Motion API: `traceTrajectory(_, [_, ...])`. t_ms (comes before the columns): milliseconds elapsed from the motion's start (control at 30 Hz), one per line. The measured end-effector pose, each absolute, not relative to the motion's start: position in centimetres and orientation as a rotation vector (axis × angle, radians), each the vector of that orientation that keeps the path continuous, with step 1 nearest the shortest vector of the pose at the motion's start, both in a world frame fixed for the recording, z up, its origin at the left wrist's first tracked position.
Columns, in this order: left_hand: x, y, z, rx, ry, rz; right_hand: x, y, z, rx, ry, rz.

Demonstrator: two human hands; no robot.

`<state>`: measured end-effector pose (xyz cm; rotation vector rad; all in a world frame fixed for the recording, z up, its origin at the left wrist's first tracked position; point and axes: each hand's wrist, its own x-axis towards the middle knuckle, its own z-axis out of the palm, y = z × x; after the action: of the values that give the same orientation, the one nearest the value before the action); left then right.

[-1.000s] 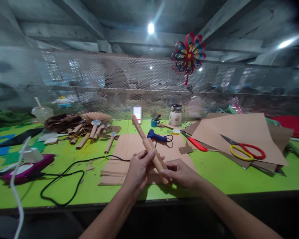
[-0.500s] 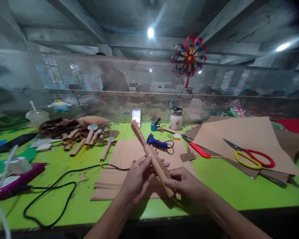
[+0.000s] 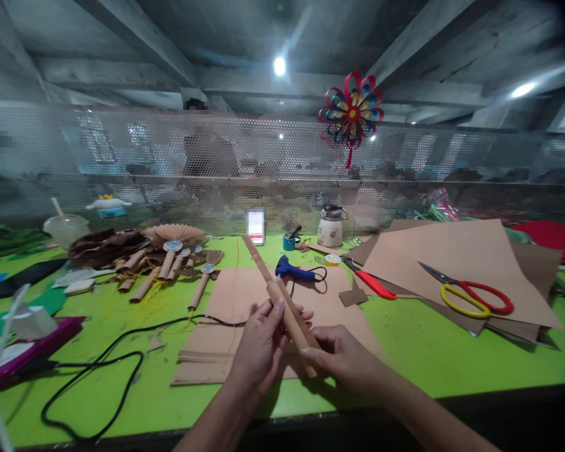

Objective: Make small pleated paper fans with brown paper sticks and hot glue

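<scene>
Both my hands hold a rolled brown paper tube (image 3: 289,320), tilted, with a narrow folded paper strip (image 3: 258,256) sticking out of its upper end. My left hand (image 3: 266,333) wraps its fingers under the tube, thumb along its side. My right hand (image 3: 334,355) pinches it near the lower end. Beneath them lies a stack of brown paper sheets (image 3: 226,289). Just beyond the tube, a blue glue gun (image 3: 295,272) rests on the paper. To the left lie several paper fans (image 3: 175,235) with tube handles and yellow threads.
Red-and-yellow scissors (image 3: 475,298) lie on paper sheets at the right, with a red-handled cutting tool (image 3: 375,284) beside them. A black cable (image 3: 122,333) loops leftward to a purple power strip (image 3: 32,351). At the back stand a phone (image 3: 255,226) and a white flask (image 3: 330,227).
The tube's lower end has swung left and my right hand has moved left and slightly down with it. My left hand keeps its hold. The whole view has shifted slightly.
</scene>
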<state>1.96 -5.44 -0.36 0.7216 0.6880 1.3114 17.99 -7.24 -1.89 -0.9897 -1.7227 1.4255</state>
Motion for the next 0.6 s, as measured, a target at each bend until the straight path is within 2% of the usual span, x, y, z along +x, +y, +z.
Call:
traceTrajectory(267, [1.6,-6.6,0.2,0.717,0.554,1.224,18.5,-7.2,-2.2,-0.884,-1.695,1.614])
traceTrajectory(600, [1.6,-6.3,-0.3,0.725,0.594,1.270,16.8,-7.9,-2.2,-0.935,-1.748,1.440])
